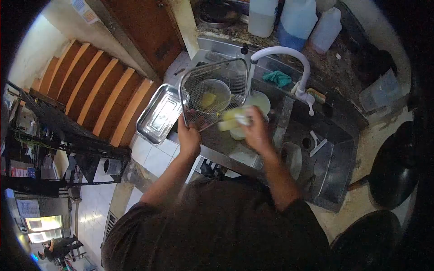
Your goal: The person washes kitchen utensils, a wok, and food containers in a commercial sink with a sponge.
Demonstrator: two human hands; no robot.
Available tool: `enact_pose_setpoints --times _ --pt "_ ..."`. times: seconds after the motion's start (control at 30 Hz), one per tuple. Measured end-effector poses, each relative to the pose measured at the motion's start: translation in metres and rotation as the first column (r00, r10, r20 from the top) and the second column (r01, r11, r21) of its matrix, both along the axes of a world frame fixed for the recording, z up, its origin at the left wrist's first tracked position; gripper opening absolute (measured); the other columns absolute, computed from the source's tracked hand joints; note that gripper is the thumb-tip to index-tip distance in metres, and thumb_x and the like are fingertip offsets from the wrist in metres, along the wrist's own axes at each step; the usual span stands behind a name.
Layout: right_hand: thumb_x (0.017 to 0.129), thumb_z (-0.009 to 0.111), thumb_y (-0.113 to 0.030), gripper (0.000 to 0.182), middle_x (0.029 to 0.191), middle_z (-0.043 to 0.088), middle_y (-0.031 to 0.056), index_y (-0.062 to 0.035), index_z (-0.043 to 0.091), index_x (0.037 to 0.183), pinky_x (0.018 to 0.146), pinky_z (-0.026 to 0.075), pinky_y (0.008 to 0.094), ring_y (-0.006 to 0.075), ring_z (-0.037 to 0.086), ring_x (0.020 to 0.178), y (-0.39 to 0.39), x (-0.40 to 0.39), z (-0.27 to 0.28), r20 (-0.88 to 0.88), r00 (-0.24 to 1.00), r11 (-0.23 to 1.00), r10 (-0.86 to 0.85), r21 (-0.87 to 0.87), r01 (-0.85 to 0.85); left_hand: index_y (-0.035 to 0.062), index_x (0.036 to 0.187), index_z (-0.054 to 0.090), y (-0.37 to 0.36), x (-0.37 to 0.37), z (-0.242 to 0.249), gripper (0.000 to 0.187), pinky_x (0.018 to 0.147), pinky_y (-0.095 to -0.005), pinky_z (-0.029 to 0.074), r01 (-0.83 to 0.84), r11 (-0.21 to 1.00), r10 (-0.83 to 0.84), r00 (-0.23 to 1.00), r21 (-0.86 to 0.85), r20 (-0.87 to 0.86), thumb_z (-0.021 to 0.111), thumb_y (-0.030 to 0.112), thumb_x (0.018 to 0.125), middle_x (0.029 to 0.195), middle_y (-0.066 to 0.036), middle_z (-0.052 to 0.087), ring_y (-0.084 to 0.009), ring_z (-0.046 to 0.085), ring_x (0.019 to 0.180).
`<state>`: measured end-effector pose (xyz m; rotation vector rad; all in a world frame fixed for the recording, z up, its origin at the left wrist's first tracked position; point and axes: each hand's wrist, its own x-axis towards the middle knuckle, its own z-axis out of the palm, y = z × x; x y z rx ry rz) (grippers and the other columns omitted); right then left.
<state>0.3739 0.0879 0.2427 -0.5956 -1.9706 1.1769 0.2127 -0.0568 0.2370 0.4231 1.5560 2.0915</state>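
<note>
The left hand (189,137) grips the rim of a rectangular wire-mesh basket (214,92), tilted on edge over the steel sink (316,176), long axis across the view. The right hand (255,131), closed on a yellow sponge (230,119), presses it against the basket's mesh.

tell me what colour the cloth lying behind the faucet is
Teal green; the cloth shows in the head view, behind the white faucet.

Working kitchen, steel sink (337,180) with white tap (289,56), wire basket (217,92), metal tray (160,115), detergent jugs (296,18)
</note>
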Motion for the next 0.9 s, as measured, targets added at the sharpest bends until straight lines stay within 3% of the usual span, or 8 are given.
enact_pose_setpoints --times 0.17,0.3,0.5,0.57,0.6,0.67,0.77,0.9 --pt "0.070 0.054 0.008 0.053 0.120 0.055 0.0192 -0.0092 0.060 0.120 0.098 0.042 0.0412 0.0387 0.052 0.112 0.003 -0.072 -0.053 0.256 0.956 0.833 0.144 0.491 -0.257 0.0004 0.120 0.049 -0.001 -0.012 0.002 0.040 0.081 -0.0344 0.053 0.005 0.996 -0.016 0.991 -0.089 -0.131 0.034 -0.010 0.085 0.110 -0.013 0.058 -0.0217 0.060 0.097" --pt "0.076 0.055 0.003 0.044 0.124 0.054 0.0193 -0.0047 0.061 0.118 0.101 0.040 0.0422 0.0386 0.048 0.118 0.057 -0.059 -0.068 0.541 0.834 0.787 0.107 0.467 -0.404 -0.0006 0.121 0.048 -0.009 -0.011 0.008 0.043 0.081 -0.0346 0.053 0.020 0.999 -0.014 0.984 -0.033 0.176 0.033 -0.011 0.082 0.112 -0.013 0.057 -0.0221 0.060 0.097" --pt "0.080 0.055 -0.002 0.026 0.120 0.058 0.0225 -0.0035 0.067 0.103 0.092 0.048 0.0434 0.0362 0.056 0.112 0.064 -0.087 -0.103 0.597 0.764 0.933 -0.244 0.360 0.016 0.0017 0.126 0.043 -0.009 -0.003 -0.007 0.045 0.077 -0.0364 0.055 -0.024 1.000 0.025 0.970 -0.007 0.242 0.032 -0.009 0.084 0.115 -0.012 0.054 -0.0252 0.060 0.097" --pt "0.076 0.059 -0.004 0.028 0.104 0.064 0.0207 -0.0047 0.067 0.102 0.085 0.051 0.0426 0.0346 0.062 0.100 0.057 -0.102 -0.089 0.895 0.432 0.959 -0.110 0.210 -0.191 0.0018 0.126 0.043 -0.008 -0.012 -0.002 0.044 0.076 -0.0366 0.055 -0.009 1.000 0.014 0.988 -0.030 0.155 0.032 -0.009 0.084 0.116 -0.012 0.053 -0.0249 0.060 0.098" --pt "0.076 0.059 -0.004 0.028 0.104 0.064 0.0207 -0.0047 0.067 0.102 0.085 0.051 0.0426 0.0346 0.062 0.100 0.046 -0.098 -0.075 0.895 0.433 0.959 -0.110 0.210 -0.191 0.0020 0.126 0.043 -0.007 -0.016 0.001 0.044 0.076 -0.0369 0.055 0.002 0.998 0.002 0.998 -0.056 0.061 0.033 -0.009 0.084 0.116 -0.013 0.053 -0.0247 0.060 0.099" --pt "0.073 0.062 -0.004 0.028 0.089 0.065 0.0191 -0.0046 0.067 0.100 0.081 0.050 0.0430 0.0348 0.064 0.087 0.019 -0.084 -0.045 0.507 0.853 0.968 0.122 0.131 -0.216 0.0015 0.125 0.044 -0.006 -0.021 0.000 0.044 0.075 -0.0365 0.055 -0.021 0.999 0.024 0.996 -0.040 0.088 0.034 -0.008 0.084 0.116 -0.013 0.053 -0.0239 0.059 0.100" --pt "0.071 0.061 0.000 0.030 0.088 0.062 0.0193 -0.0037 0.066 0.100 0.080 0.049 0.0432 0.0354 0.062 0.086 -0.003 -0.090 -0.038 0.376 0.843 0.860 0.385 0.186 -0.475 0.0002 0.125 0.045 -0.009 -0.018 -0.001 0.044 0.081 -0.0359 0.054 0.001 0.999 0.002 0.999 -0.049 0.052 0.033 -0.008 0.083 0.116 -0.014 0.053 -0.0242 0.059 0.100" --pt "0.077 0.053 0.003 0.029 0.104 0.056 0.0238 -0.0032 0.062 0.103 0.086 0.046 0.0442 0.0390 0.056 0.100 0.009 -0.073 -0.030 0.517 0.826 0.906 0.224 0.203 -0.373 0.0001 0.127 0.041 -0.006 -0.016 0.011 0.045 0.086 -0.0378 0.053 -0.015 0.998 0.020 0.998 -0.069 0.060 0.031 -0.007 0.084 0.120 -0.016 0.050 -0.0252 0.059 0.101"
